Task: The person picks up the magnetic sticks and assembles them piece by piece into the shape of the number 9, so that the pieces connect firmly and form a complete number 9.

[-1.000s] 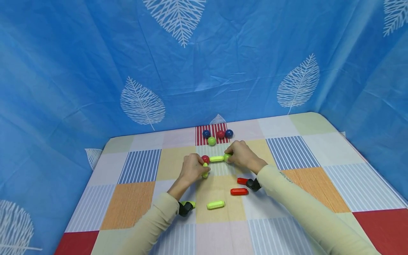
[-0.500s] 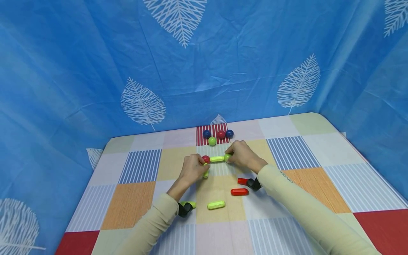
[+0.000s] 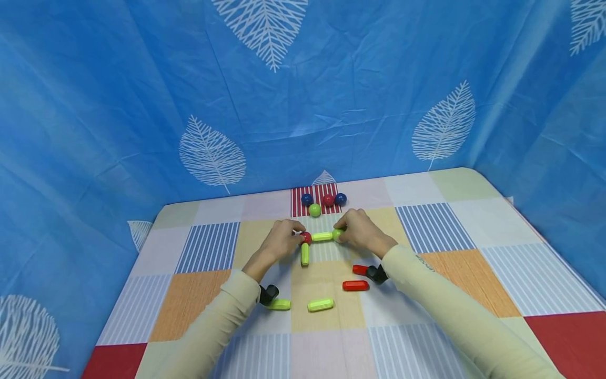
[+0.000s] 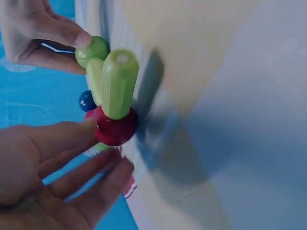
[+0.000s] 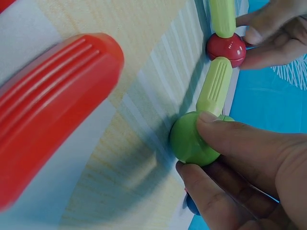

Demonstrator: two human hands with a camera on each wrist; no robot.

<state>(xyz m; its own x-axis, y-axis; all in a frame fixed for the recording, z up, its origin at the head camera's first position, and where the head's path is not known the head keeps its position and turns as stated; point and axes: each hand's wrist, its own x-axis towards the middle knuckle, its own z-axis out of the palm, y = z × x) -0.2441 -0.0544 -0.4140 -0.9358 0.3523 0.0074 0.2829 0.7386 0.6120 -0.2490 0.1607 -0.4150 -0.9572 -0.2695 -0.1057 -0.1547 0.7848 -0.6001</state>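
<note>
My left hand holds a red ball between thumb and fingers. Two yellow-green rods join that ball: one rod points toward me, and the other rod runs right to a green ball. The right hand pinches this green ball with thumb and fingertips. In the head view, the joined pieces form a corner above the patchwork cloth. Both wrists wear small black cameras.
Behind the hands lie two blue balls, a red ball and a green ball. Nearer me are two red rods and two yellow-green rods. A blue curtain hangs past the table's far edge.
My left hand has shifted from the near rod up to the red ball, leaving that rod uncovered and attached. The right hand stays on the green ball.
</note>
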